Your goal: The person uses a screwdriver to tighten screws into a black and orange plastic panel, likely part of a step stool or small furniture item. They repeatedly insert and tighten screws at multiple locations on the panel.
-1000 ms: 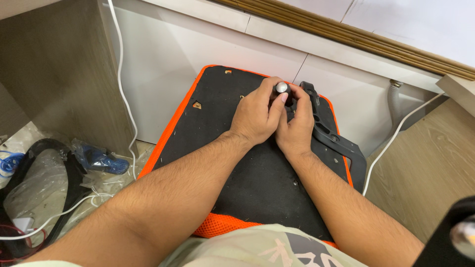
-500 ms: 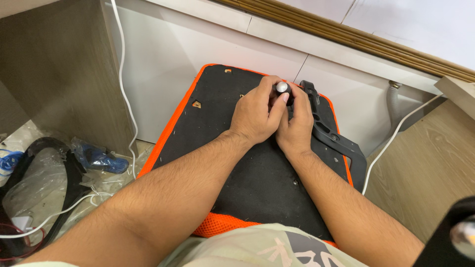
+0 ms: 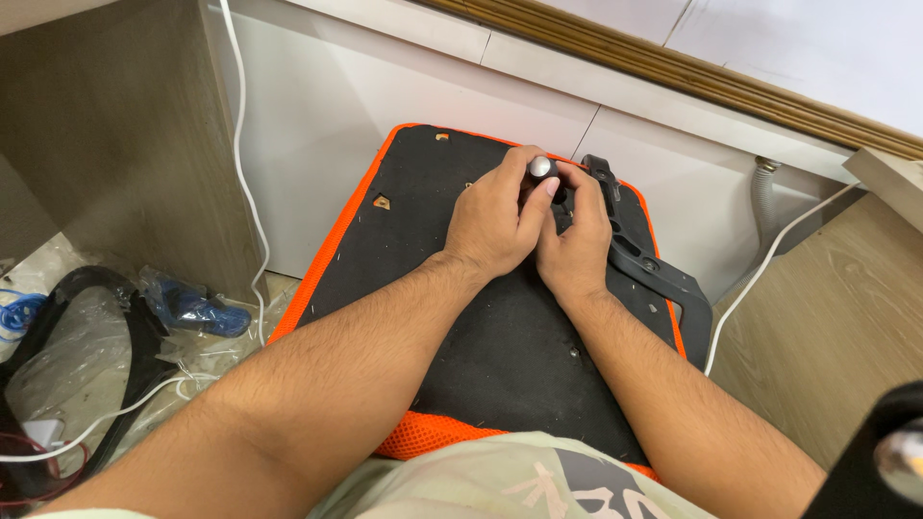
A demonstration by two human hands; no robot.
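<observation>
A small silver knob [image 3: 541,166] is gripped between the thumb and fingers of the left hand [image 3: 495,221], which is curled closed around it just above the centre of the frame. The right hand [image 3: 577,240] is pressed against the left, its fingers bent down onto a black plastic bracket [image 3: 639,259]; whether anything is enclosed in it cannot be told. The knob is judged hard, smooth and light, likely slippery, so it is best pinched at its rounded sides. Knob and bracket are fixed to the black underside of an orange-edged seat cushion [image 3: 500,356], filling the middle of the frame. The cushion looks soft at the rim but stiff in its backing. White cables [image 3: 245,192] run at the left, with plastic bags [image 3: 183,308] at the lower left.
</observation>
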